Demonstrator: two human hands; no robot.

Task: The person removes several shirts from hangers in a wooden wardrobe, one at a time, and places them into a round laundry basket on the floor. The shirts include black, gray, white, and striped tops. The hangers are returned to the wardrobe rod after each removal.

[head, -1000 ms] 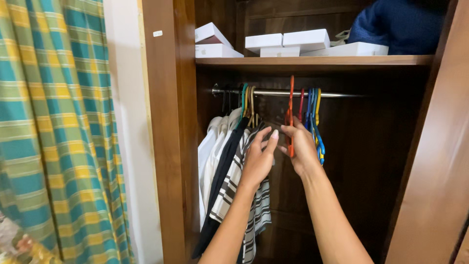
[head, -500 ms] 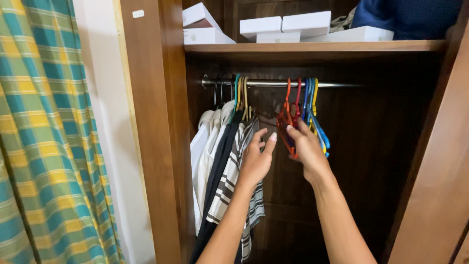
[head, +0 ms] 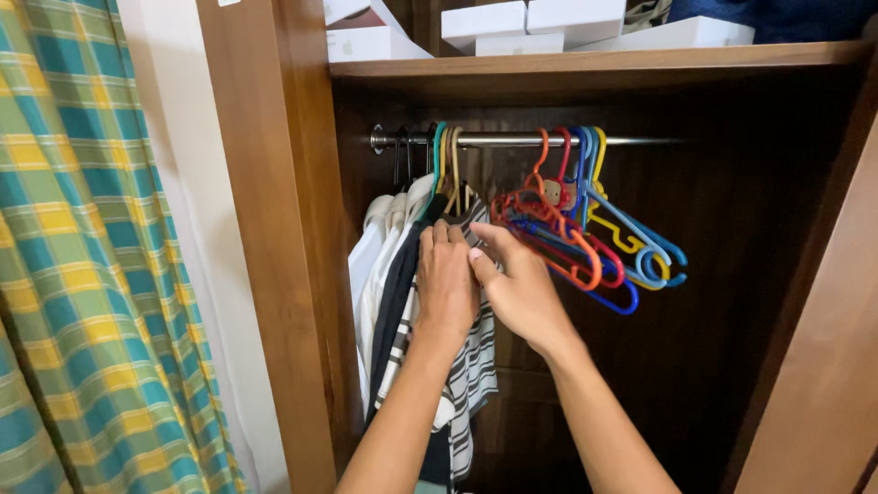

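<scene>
Your left hand (head: 446, 279) and right hand (head: 519, 291) pinch the striped shirt (head: 471, 366) below the rod (head: 512, 140) — keep both grips clenched near its collar, left of the empty plastic hangers (head: 585, 233).

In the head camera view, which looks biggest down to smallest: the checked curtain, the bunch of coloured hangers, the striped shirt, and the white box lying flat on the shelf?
1. Checked curtain, though it hangs nearest the camera.
2. Striped shirt, partly hidden by the hands.
3. Bunch of coloured hangers, close in size to the shirt, so unsure.
4. White box.
</scene>
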